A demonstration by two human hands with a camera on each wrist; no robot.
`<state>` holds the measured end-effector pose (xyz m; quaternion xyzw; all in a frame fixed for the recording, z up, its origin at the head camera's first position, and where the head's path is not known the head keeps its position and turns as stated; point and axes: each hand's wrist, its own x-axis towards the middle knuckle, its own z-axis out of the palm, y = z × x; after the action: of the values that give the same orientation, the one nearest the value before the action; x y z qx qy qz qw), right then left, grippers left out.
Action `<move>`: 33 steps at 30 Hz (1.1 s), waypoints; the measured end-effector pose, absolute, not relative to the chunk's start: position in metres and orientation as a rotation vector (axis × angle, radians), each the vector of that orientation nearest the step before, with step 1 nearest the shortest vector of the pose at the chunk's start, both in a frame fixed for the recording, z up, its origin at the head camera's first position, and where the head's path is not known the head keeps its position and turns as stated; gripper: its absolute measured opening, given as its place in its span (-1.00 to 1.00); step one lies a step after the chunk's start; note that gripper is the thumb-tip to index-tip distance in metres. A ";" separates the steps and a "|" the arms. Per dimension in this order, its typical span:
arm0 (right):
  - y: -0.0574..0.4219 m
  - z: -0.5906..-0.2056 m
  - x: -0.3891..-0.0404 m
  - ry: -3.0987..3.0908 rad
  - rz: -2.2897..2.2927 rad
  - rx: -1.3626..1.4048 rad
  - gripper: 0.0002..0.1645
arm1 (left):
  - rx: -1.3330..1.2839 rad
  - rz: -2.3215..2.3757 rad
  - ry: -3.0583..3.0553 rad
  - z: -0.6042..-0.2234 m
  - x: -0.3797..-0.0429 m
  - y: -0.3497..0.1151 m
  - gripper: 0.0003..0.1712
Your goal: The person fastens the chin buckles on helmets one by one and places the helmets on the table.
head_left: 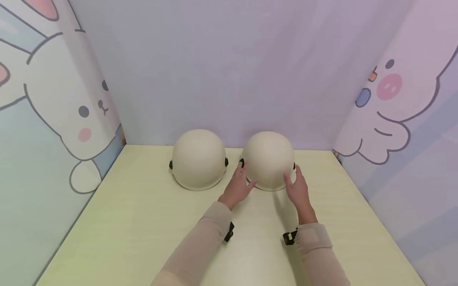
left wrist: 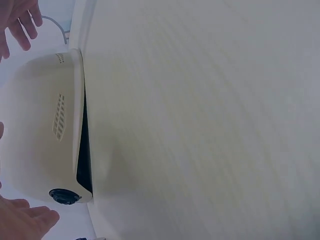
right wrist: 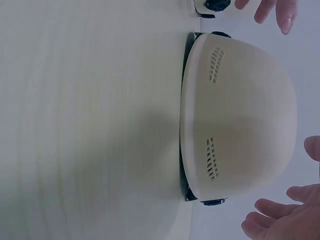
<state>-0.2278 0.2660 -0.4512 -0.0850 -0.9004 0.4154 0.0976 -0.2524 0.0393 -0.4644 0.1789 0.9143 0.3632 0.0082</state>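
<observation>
Two cream hard-shell helmets stand dome up near the back of the table. My left hand (head_left: 237, 188) reaches to the near left side of the right helmet (head_left: 268, 159), its fingertips at the black side knob (head_left: 242, 163). On the other side my right hand (head_left: 297, 191) has its fingers spread beside the same helmet, thumb overlapping the shell in the head view. Slotted vents (right wrist: 216, 65) show on the shell in the right wrist view. In the left wrist view, the left hand's fingers (left wrist: 30, 220) lie extended beside the helmet's round black knob (left wrist: 64, 196).
The left helmet (head_left: 198, 159) sits just left of my left hand, with black fittings on its sides. A pale yellow table (head_left: 136, 222) runs back to a lilac curtain (head_left: 229, 71). Cartoon-printed panels (head_left: 53, 103) flank both sides.
</observation>
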 end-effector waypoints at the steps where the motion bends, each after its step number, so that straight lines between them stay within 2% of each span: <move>1: 0.267 -0.452 -0.228 -2.666 1.237 -0.269 -0.17 | 0.557 1.140 2.854 -0.465 -0.254 0.040 -0.08; 14: 0.278 -0.466 -0.238 -2.630 1.549 -0.471 -0.06 | 0.576 1.198 2.897 -0.466 -0.274 0.053 -0.06; 33: 0.278 -0.474 -0.253 -2.489 1.792 -0.474 -0.03 | 0.544 1.227 2.818 -0.463 -0.277 0.070 -0.06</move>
<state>-0.2529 0.2783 -0.4742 -0.1527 -0.8019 0.5773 0.0190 -0.2766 0.0704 -0.4633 0.1742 0.9028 0.3931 0.0102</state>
